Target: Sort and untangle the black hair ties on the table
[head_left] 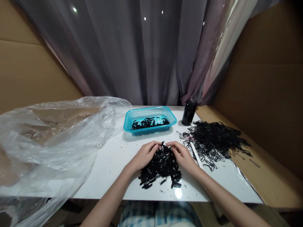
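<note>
A heap of small, narrow black pieces [163, 164] lies near the table's front edge. I cannot make out exactly what the pieces are. My left hand [145, 156] curves around the heap's left and far side, fingertips at its top. On the opposite side, my right hand [183, 156] cups the far right of the heap, its fingers bent inward and thumb apart. The fingertips of both hands nearly meet at the far end, touching the pieces there. Beyond them stands a blue plastic basket [127, 126] with similar black pieces on its bottom.
To the right spreads a tangled pile of thin black loops [213, 137], partly over the cardboard [267, 176]. A dark cylindrical container [189, 112] stands behind it. Clear plastic sheeting [78, 142] covers the left side of the white table [109, 176]. A grey curtain [118, 56] hangs behind.
</note>
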A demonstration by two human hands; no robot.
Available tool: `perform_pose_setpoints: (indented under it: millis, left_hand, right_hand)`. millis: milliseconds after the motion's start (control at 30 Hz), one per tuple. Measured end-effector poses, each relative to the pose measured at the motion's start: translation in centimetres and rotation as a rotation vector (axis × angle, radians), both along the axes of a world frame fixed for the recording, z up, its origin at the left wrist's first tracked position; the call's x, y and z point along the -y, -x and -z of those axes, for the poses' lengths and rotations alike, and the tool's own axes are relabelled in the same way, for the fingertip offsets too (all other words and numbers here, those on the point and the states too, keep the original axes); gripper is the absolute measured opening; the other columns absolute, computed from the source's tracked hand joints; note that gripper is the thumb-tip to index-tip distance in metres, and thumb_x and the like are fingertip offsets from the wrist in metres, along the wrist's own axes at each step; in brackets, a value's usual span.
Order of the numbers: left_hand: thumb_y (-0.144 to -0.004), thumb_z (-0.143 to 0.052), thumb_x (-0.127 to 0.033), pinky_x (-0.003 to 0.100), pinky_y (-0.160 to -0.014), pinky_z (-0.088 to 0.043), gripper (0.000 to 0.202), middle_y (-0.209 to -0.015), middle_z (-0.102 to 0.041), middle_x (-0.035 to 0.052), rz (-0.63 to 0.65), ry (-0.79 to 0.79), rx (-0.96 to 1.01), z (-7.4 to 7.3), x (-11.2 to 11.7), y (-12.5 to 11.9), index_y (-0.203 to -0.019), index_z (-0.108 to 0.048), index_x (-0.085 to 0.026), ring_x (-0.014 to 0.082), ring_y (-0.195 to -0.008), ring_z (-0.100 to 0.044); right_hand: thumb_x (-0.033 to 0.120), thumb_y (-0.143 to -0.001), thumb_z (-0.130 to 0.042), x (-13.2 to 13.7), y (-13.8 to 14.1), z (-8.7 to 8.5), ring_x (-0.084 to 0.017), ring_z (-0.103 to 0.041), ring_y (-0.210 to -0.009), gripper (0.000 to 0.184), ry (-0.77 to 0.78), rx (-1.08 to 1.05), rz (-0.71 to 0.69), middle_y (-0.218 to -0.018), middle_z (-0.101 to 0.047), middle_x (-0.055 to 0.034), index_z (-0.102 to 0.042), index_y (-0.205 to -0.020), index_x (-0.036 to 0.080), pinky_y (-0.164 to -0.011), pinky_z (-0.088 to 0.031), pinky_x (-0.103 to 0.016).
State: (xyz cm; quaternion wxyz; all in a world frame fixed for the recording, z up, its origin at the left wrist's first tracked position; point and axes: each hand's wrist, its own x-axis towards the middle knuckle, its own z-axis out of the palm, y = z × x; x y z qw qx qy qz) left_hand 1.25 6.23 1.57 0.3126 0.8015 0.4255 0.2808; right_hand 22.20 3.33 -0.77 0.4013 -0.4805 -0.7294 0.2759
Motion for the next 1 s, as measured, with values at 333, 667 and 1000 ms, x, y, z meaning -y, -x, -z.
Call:
perform_pose_setpoints:
  millis: [333, 667, 1000]
  left_hand:
    - [-0.104, -0.029, -0.038, 0.038, -0.106, -0.045, 0.040, -0.120, -0.068, 0.0076, 0.037, -0.054, 0.005, 1.2, 0.0, -1.0, -0.117, -0.063, -0.021, 0.0213, -0.116, -0.060]
    - [-0.080, -0.068, -0.059, 0.058, -0.122, -0.014, 0.082, -0.159, -0.034, 0.0080, 0.183, -0.143, -0.241, 0.6, 5.4, 3.1, -0.150, -0.038, -0.030, 0.0353, -0.147, -0.027]
    - [-0.100, -0.040, -0.049, 0.053, -0.124, -0.017, 0.063, -0.162, -0.028, 0.0101, 0.119, -0.189, -0.381, 2.2, 4.5, 1.9, -0.155, -0.025, -0.021, 0.0270, -0.150, -0.022]
  right_hand:
    - [0.050, -0.100, -0.044, 0.8, 0.3, 0.5, -0.026, -0.042, -0.141, 0.049, 0.076, 0.161, -0.128, -0.151, -0.049, -0.0105, -0.054, -0.140, 0.024, -0.119, -0.027, -0.050]
    - [0.067, -0.080, -0.065, 5.3, -1.9, -1.8, -0.035, -0.002, -0.152, 0.100, 0.076, 0.417, -0.365, -0.166, -0.007, -0.0067, -0.016, -0.158, 0.030, -0.121, -0.009, -0.058]
    - [0.073, -0.084, -0.053, 2.4, 0.2, -0.2, -0.036, 0.002, -0.151, 0.104, 0.033, 0.548, -0.348, -0.164, -0.005, -0.0169, -0.011, -0.159, 0.015, -0.121, -0.007, -0.060]
